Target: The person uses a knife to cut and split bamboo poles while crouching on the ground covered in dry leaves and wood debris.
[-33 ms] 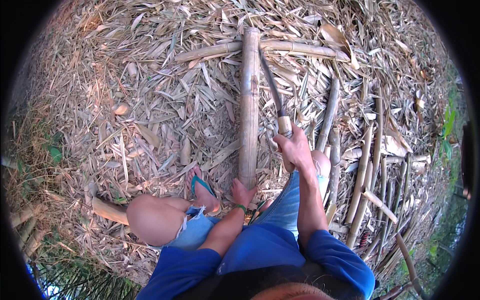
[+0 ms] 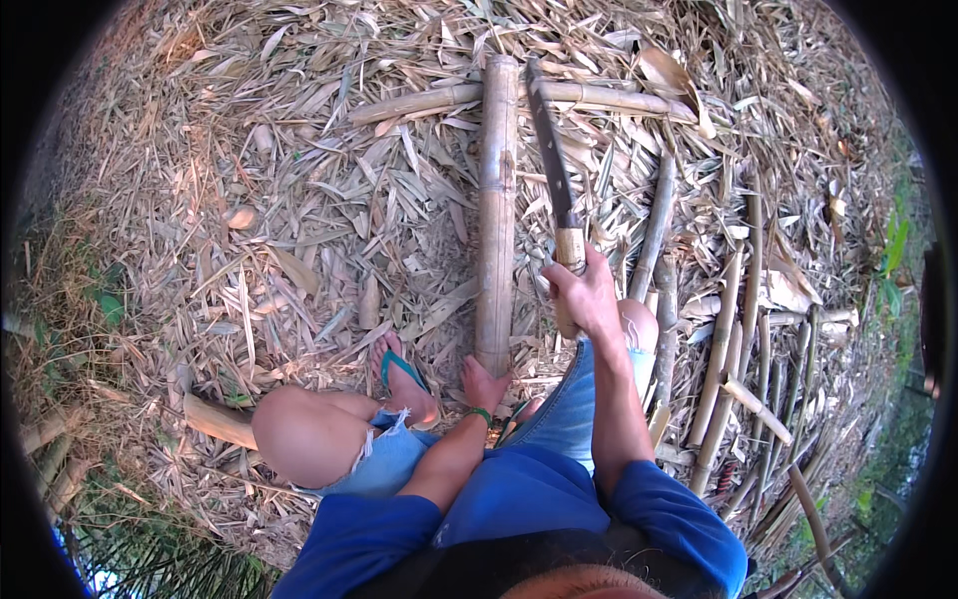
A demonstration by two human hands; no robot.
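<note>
Knife [image 2: 558, 180]: held in the right hand [image 2: 584, 295]. Fingers of this hand are clamped around the pale handle [image 2: 570, 250]. The dark blade points away from the body, leaning slightly left, with its tip just to the right of the pole's far end; its height above the crosspiece cannot be told.

Pole [image 2: 496, 240]: bamboo, lying lengthwise in front of the person. The far end crosses over the crosspiece [image 2: 619, 98] and projects a little past it. The left hand [image 2: 486, 381] is at the near end, with fingers clamped on the pole, thumb on the right side. A green band [image 2: 481, 413] circles the left wrist.

Ground: covered with dry leaves [image 2: 329, 200]. A foot in a sandal [image 2: 393, 364] with a teal strap stands to the left of the pole. Loose stalks [image 2: 714, 364] lie to the right, beyond the right knee [image 2: 640, 324] and well apart from the pole
</note>
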